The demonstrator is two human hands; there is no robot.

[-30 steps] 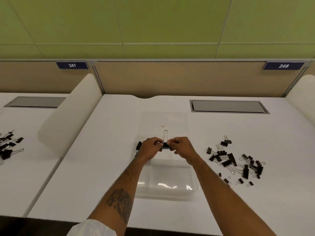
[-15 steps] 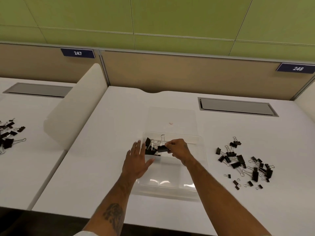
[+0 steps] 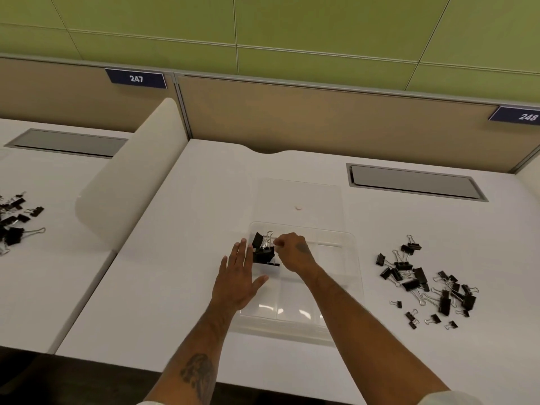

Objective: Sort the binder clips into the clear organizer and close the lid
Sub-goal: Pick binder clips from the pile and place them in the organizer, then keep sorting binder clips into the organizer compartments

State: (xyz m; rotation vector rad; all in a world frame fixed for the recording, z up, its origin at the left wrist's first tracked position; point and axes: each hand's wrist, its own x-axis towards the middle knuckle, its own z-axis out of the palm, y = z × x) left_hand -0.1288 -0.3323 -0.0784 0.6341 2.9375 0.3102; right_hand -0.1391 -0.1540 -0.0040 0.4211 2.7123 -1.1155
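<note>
The clear organizer (image 3: 347,267) lies open in the middle of the white desk, its lid (image 3: 298,194) flat behind it. A few large black binder clips (image 3: 264,254) sit in its far-left compartment. My right hand (image 3: 293,251) hovers over that compartment, fingertips pinched on the wire handle of a binder clip there. At the organizer's left edge my left hand (image 3: 238,277) rests flat with the fingers spread, holding nothing. A loose pile of black binder clips (image 3: 423,283) of mixed sizes lies on the desk to the right.
A curved white divider (image 3: 125,185) separates this desk from the one on the left, where more clips (image 3: 14,219) lie. A grey cable hatch (image 3: 415,182) sits at the back right, below a tan partition. The desk's front edge runs just under my forearms.
My left hand let go of the clip and went flat beside the organizer. My right hand carried the clip down into the far-left compartment. The view tilted down and shifted.
</note>
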